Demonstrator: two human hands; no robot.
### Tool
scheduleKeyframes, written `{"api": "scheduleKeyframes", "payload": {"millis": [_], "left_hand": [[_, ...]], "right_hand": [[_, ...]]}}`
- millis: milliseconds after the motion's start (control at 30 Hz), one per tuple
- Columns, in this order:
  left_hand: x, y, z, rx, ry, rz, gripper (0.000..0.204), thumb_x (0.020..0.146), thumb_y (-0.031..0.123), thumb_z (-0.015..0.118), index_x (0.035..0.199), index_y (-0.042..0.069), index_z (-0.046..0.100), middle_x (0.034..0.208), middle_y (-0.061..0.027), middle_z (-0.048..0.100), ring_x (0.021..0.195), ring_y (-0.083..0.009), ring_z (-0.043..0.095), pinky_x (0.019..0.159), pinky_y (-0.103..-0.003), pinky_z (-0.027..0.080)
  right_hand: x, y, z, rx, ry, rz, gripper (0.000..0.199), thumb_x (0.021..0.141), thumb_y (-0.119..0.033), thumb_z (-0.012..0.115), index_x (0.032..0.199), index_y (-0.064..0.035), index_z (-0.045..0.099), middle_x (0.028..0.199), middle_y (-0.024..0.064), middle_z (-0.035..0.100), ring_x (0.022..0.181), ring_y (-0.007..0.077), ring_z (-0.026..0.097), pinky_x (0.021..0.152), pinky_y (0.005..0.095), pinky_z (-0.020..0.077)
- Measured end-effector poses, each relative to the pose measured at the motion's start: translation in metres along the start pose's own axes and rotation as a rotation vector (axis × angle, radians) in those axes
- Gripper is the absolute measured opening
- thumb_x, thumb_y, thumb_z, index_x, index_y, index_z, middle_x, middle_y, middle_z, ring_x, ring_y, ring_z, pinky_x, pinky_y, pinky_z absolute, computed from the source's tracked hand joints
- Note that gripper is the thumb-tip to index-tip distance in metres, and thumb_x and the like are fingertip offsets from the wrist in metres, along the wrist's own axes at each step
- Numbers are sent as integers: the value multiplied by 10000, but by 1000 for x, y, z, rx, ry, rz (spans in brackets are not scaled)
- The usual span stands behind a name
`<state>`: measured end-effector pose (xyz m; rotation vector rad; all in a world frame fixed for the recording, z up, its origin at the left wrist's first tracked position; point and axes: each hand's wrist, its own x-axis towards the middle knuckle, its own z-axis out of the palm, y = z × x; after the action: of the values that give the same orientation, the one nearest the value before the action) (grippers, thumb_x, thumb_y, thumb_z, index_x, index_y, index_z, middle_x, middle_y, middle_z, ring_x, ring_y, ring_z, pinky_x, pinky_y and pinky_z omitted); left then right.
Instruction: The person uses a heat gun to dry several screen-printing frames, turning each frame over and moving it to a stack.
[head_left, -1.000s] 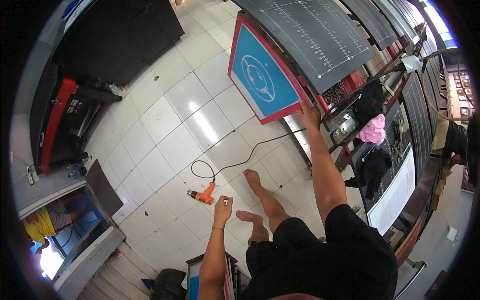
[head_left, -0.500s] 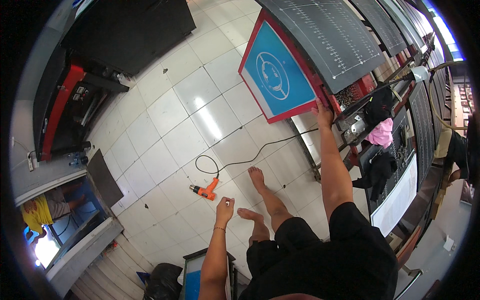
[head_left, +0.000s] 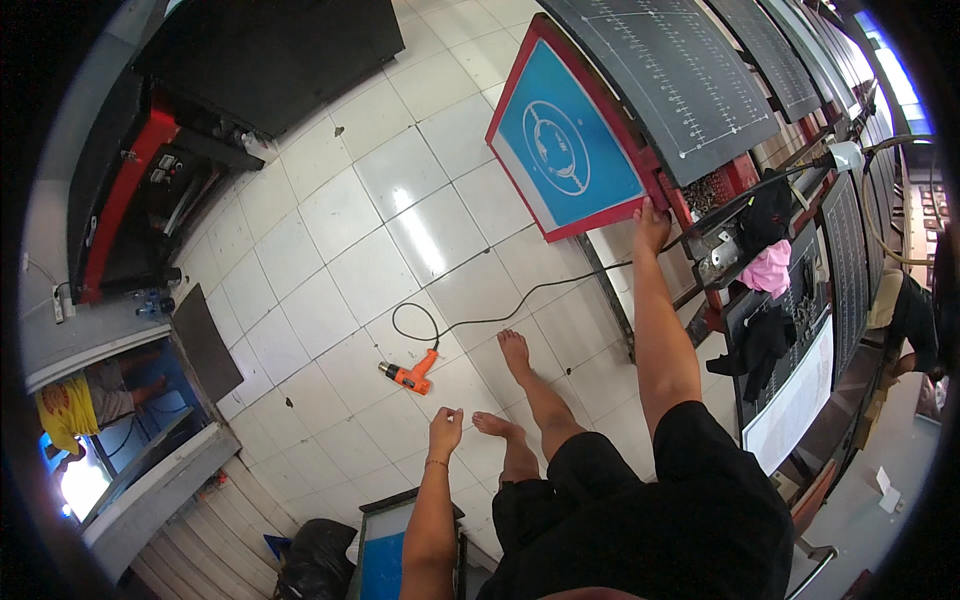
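A screen-printing frame point(head_left: 510, 190) with a red rim and blue mesh, marked with a white round design, sticks out from the rack at upper right. My right hand point(head_left: 651, 228) holds its near corner, fingertips on the red edge. My left hand point(head_left: 446, 432) hangs over the tiled floor, its fingers curled closed, with nothing visible in them. Just beyond it an orange heat gun point(head_left: 411, 378) lies on the tiles. The gun's black cord point(head_left: 520, 303) loops once and runs right, passing by my right hand toward the rack.
Dark printing boards point(head_left: 660, 75) line the right side. A pink cloth point(head_left: 768, 268) and black cloths lie among them. A black cabinet point(head_left: 270, 60) stands at upper left. Near my left forearm are another blue-meshed frame point(head_left: 383, 565) and a black bag point(head_left: 318, 565). People show at both sides.
The view has shifted slightly. My right hand stays at the frame's corner, and my left hand remains curled near the heat gun, which lies in the same place.
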<state>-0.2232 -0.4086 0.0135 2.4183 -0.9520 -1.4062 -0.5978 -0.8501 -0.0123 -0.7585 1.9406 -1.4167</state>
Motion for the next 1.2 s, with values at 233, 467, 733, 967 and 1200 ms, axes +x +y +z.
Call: {"api": "scheduleKeyframes", "payload": {"millis": [233, 467, 733, 967, 1200], "left_hand": [[-9, -29, 18, -10, 0, -5, 401, 915, 372, 606, 956, -25, 637, 930, -259, 674, 891, -394, 656, 805, -425, 507], [-24, -49, 32, -44, -13, -71, 398, 912, 364, 616, 952, -32, 634, 964, -256, 674, 921, -400, 652, 826, -421, 504], [-48, -82, 56, -184, 64, -162, 403, 924, 376, 603, 959, -25, 629, 965, -245, 676, 916, -393, 651, 820, -412, 505], [-86, -167, 72, -498, 280, -295, 389, 929, 375, 600, 961, -12, 630, 961, -252, 670, 932, -387, 644, 817, -417, 497], [-189, -379, 91, -422, 807, -457, 306, 917, 301, 614, 918, -5, 622, 913, -238, 654, 894, -397, 628, 794, -438, 486]], "right_hand": [[39, 70, 8, -297, 193, -55, 530, 849, -364, 761, 1032, 82, 541, 919, 140, 616, 794, 185, 634, 689, 285, 563], [-3, 50, 21, -323, -15, 256, 562, 875, -439, 707, 1033, 83, 571, 997, 120, 591, 873, 185, 561, 819, 350, 497], [-185, -28, 52, -432, -787, -120, 780, 861, -351, 663, 1401, 119, 352, 1416, 303, 438, 1332, 385, 427, 1100, 414, 331], [-345, 66, 11, -930, -1359, -176, 781, 886, -361, 653, 1429, 97, 327, 1365, 284, 490, 1138, 319, 570, 991, 388, 444], [-463, 126, -25, -1077, -1776, 43, 638, 925, -294, 627, 1402, 56, 390, 1230, 195, 594, 929, 218, 660, 732, 308, 534]]}}
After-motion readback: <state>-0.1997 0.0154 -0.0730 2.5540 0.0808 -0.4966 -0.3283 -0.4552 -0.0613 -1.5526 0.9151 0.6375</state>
